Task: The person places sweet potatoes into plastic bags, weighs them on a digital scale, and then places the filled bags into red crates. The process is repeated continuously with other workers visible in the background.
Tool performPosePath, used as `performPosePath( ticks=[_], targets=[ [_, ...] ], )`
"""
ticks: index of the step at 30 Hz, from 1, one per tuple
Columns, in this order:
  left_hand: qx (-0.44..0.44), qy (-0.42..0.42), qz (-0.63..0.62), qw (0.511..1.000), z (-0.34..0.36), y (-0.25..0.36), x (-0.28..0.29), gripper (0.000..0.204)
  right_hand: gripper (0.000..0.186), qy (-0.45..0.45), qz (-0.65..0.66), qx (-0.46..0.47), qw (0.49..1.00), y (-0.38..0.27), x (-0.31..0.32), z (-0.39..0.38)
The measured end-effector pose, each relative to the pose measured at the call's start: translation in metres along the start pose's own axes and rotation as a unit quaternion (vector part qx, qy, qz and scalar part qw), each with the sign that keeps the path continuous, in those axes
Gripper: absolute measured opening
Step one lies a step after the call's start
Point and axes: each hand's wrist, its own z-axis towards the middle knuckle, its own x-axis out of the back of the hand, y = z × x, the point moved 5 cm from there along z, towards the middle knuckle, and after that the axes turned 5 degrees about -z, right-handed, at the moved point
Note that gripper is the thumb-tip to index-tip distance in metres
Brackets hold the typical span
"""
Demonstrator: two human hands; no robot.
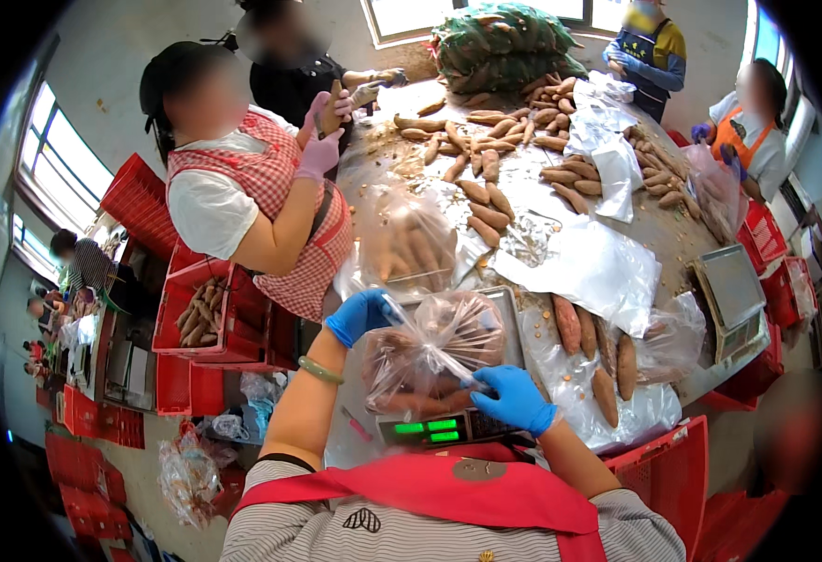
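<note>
A clear plastic bag (pixel 429 361) filled with sweet potatoes rests on a digital scale (pixel 514 328) with a lit green display, right in front of me. My left hand (pixel 359 317), in a blue glove, is closed on the gathered plastic at the bag's far left. On the near right, my right hand (pixel 516 398), also gloved in blue, pinches another part of the bag's plastic. The film is stretched in folds between the two hands. Just beyond stands a second clear bag (pixel 406 245) with sweet potatoes in it.
Loose sweet potatoes (pixel 490 217) and white plastic sheets (pixel 598 272) cover the table. Green mesh sacks (pixel 504 47) are stacked at its far end. Another scale (pixel 731 281) stands at right. Red crates (pixel 209 318) flank the table. A co-worker in checked apron (pixel 242 178) holds a sweet potato.
</note>
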Motion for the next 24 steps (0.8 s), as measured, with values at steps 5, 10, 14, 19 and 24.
performPosePath(
  ticks=[5, 10, 14, 19, 24],
  targets=[
    [0.010, -0.132, -0.047, 0.990, -0.026, 0.004, -0.041, 0.022, 0.013, 0.017, 0.018, 0.009, 1.000, 0.000, -0.004, 0.007],
    [-0.065, 0.039, -0.225, 0.972, 0.022, -0.003, 0.008, 0.024, 0.014, 0.117, -0.141, 0.169, 0.969, -0.023, -0.008, 0.002],
    [-0.076, 0.194, -0.206, 0.956, 0.050, -0.041, 0.053, 0.022, 0.015, 0.078, -0.101, 0.139, 0.982, -0.005, -0.032, -0.028],
    [-0.059, 0.069, -0.181, 0.979, 0.029, -0.026, 0.037, 0.028, 0.014, 0.031, 0.129, -0.001, 0.991, 0.013, -0.030, -0.021],
    [-0.114, -0.019, -0.045, 0.992, -0.051, 0.008, -0.044, 0.038, 0.025, 0.021, 0.518, -0.135, 0.844, 0.013, -0.024, 0.007]
  ],
)
